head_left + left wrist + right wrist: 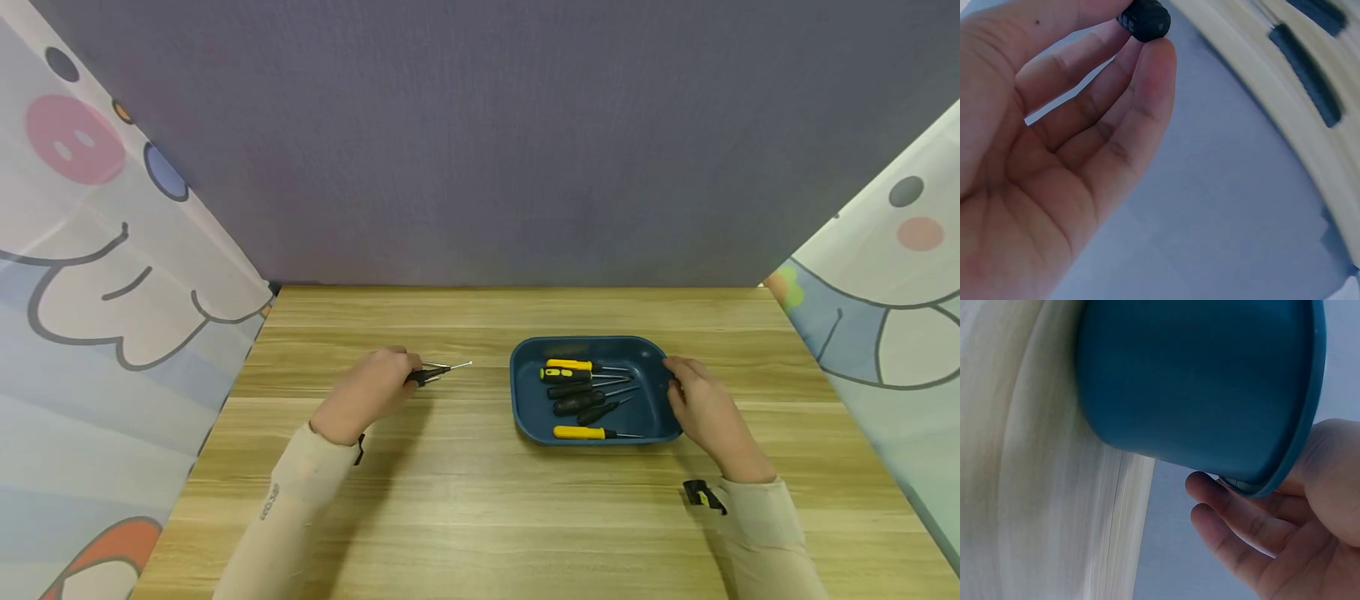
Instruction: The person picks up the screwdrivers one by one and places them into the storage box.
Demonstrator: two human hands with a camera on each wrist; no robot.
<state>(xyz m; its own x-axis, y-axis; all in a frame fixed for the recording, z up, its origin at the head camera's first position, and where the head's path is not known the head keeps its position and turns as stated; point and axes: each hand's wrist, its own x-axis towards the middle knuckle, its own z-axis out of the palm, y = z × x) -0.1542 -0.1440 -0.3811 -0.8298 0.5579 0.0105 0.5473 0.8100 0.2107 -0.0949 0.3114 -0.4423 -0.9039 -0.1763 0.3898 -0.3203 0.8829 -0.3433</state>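
Note:
My left hand [378,382] is over the left part of the table. Its thumb and fingertips pinch the black handle of a screwdriver [1147,22], whose handle end shows in the left wrist view. Close to that hand, other black-handled screwdrivers [1307,75] lie on the wood. At the right end of a dark blue plastic tray [528,422], my right hand [701,408] grips the rim, with fingers along the outer wall in the right wrist view. Inside the tray lie several screwdrivers, among them a yellow-handled one [579,432] at the front and a thick black-handled one [577,403].
The wood-grain table [450,517] ends at a grey upright panel [495,150] at the back. Cloth printed with cartoon figures [82,275] hangs on the left, and similar cloth hangs on the right.

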